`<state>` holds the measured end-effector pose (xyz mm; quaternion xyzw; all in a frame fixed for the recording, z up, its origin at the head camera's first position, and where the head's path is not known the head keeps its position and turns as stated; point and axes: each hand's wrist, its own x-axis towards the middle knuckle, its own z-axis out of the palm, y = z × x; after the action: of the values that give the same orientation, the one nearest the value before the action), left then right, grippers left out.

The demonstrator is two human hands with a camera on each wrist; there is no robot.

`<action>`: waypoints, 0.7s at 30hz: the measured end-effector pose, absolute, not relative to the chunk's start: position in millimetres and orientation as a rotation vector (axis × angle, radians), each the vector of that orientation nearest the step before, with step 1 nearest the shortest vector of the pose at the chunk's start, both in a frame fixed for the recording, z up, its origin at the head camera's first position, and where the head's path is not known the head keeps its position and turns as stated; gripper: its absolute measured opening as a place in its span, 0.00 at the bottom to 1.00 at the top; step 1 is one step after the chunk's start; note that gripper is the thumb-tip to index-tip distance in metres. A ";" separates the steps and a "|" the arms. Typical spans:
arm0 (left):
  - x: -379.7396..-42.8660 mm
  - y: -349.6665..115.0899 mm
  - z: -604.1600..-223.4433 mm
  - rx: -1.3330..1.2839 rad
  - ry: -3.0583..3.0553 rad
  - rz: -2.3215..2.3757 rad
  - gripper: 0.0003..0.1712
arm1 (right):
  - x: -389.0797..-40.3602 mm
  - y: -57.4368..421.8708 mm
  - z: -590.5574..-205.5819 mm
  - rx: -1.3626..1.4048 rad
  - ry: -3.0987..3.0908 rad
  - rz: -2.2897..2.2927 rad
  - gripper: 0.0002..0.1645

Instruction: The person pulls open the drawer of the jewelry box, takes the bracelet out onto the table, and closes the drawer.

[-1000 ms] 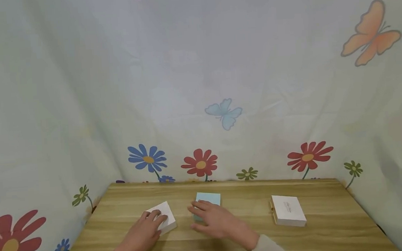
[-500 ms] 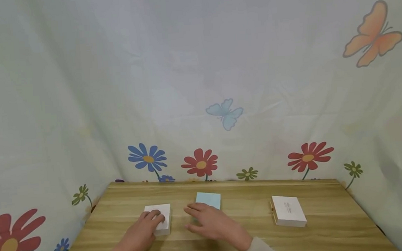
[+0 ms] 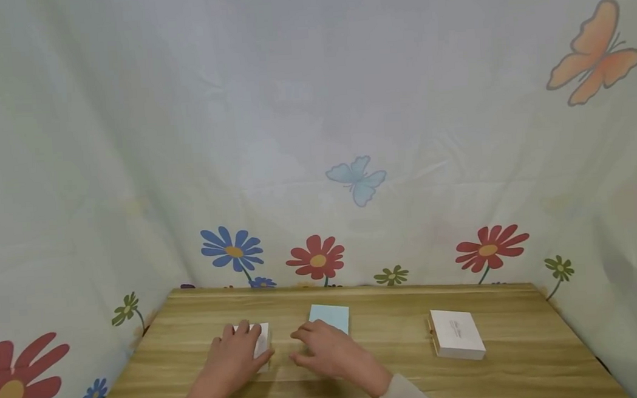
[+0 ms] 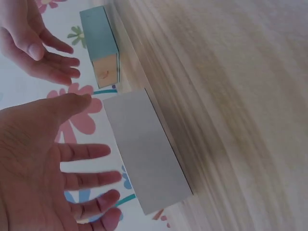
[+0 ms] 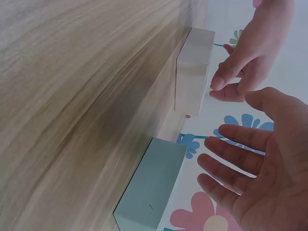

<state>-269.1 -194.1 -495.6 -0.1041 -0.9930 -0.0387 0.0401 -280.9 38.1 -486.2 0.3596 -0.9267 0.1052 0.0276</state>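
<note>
A small white box [image 3: 263, 342] lies on the left part of the table, squared up with it. Over it my left hand [image 3: 231, 358] hovers with relaxed fingers; the left wrist view shows that hand [image 4: 45, 163] apart from the white box [image 4: 148, 151]. A light blue box [image 3: 331, 315] lies to the right of it, partly hidden behind my right hand [image 3: 333, 355]. In the right wrist view, the right hand [image 5: 269, 168] has its fingers extended, with a gap to the light blue box [image 5: 151, 185]. Neither hand holds anything.
Another white box [image 3: 458, 333], with small print on its lid, lies farther right on the wood-grain table [image 3: 394, 365]. A pale curtain [image 3: 402, 127] printed with flowers and butterflies stands behind the table and along its sides.
The left white box has turned from a slant to square with the table under my left hand. That hand has since come off it, fingers loosened. My right hand has drifted slightly left.
</note>
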 end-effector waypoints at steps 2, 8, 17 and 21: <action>-269.7 -190.5 -493.7 -0.259 -3.049 -0.097 0.37 | -281.3 37.3 -484.7 1.114 -2.862 0.328 0.27; -269.1 -184.1 -495.4 -0.129 -3.054 -0.130 0.39 | -282.4 32.8 -483.6 1.118 -2.884 0.360 0.26; -259.8 -181.9 -499.4 -0.091 -3.003 -0.182 0.31 | -280.1 26.3 -483.7 1.156 -2.841 0.349 0.26; -256.7 -180.1 -494.0 -0.131 -3.016 -0.183 0.27 | -278.5 27.6 -481.1 1.143 -2.831 0.353 0.25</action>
<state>-256.7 -180.1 -494.0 -0.0433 -0.9955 -0.0603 0.0584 -278.5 27.6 -481.1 0.3717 -0.9206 0.1149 0.0342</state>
